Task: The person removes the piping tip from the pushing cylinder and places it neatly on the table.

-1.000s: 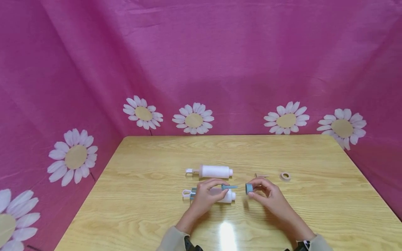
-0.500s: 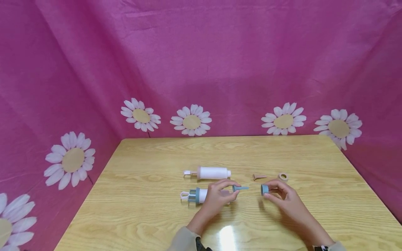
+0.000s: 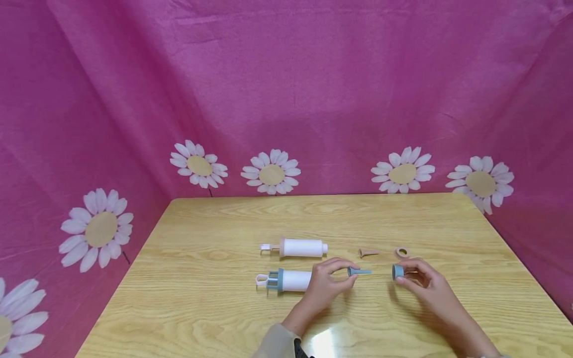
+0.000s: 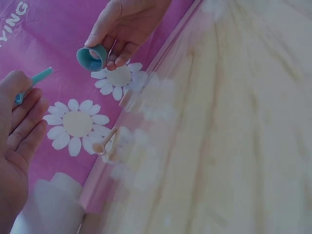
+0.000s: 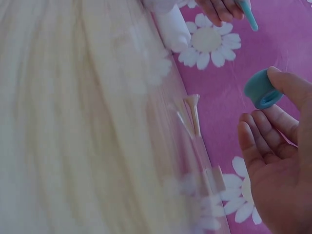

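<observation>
My left hand [image 3: 329, 283] pinches a small teal nozzle [image 3: 360, 271] by its wide end, its narrow tip pointing right. Facing it, my right hand [image 3: 429, 288] holds a teal ring-shaped cap [image 3: 397, 272] between thumb and fingers, open side toward the nozzle. A gap separates the two parts, and both are above the table. In the right wrist view the ring cap [image 5: 263, 89] shows its hole. Behind my left hand lies a white syringe-like tube with a teal collar [image 3: 295, 281], its right end hidden by the hand.
A second white tube with a pinkish-beige collar [image 3: 303, 247] lies farther back. Right of it are a beige nozzle [image 3: 368, 252] and a beige ring cap [image 3: 402, 252], close behind my hands. The wooden table [image 3: 201, 308] meets a pink flowered cloth [image 3: 313, 99].
Both hands have moved right, carrying the teal nozzle and ring cap. The gap between those parts has widened. More of the teal-collared tube's left end shows now.
</observation>
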Demonstrator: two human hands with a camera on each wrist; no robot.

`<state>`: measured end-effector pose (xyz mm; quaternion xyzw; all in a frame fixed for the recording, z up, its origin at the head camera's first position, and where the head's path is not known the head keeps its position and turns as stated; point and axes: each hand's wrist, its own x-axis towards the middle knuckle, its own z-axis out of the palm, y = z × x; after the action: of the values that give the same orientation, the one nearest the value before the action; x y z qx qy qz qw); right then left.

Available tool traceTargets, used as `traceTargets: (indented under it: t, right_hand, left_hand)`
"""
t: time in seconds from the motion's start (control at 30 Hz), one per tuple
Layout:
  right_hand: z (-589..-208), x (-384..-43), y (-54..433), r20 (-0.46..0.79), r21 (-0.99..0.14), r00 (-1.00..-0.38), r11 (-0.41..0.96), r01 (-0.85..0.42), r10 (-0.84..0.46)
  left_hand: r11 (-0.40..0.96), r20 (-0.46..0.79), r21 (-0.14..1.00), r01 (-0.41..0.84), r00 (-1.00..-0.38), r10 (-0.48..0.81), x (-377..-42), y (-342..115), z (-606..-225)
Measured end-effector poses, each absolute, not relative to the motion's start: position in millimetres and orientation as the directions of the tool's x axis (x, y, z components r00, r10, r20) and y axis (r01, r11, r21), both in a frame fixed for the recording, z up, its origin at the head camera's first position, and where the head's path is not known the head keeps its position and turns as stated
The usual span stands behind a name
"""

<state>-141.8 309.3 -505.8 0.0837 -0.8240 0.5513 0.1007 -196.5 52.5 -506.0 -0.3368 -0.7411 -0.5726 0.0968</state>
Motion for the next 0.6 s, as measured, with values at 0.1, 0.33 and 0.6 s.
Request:
traceTargets:
  t: [0.1, 0.33, 0.6]
  right_hand:
    - [-505.7, -141.4, 315.6, 0.27, -0.885, -0.963, 0.39, -0.255, -0.017]
    - [-503.7, -137.8, 328.7, 0.261, -0.877, -0.965, 0.418, -0.239, -0.005]
    - [-505.0, -135.9, 342.6, 0.239, -0.873, -0.971, 0.438, -0.214, 0.003]
  left_hand:
    - [0.113, 0.53, 0.786, 0.608, -0.756, 0.384, -197.1, 56.7, -507.7]
    - [0.095, 0.533, 0.786, 0.61, -0.748, 0.396, -193.4, 68.2, -506.2]
    - [0.091, 0.518, 0.795, 0.6, -0.75, 0.411, -190.5, 74.2, -506.1]
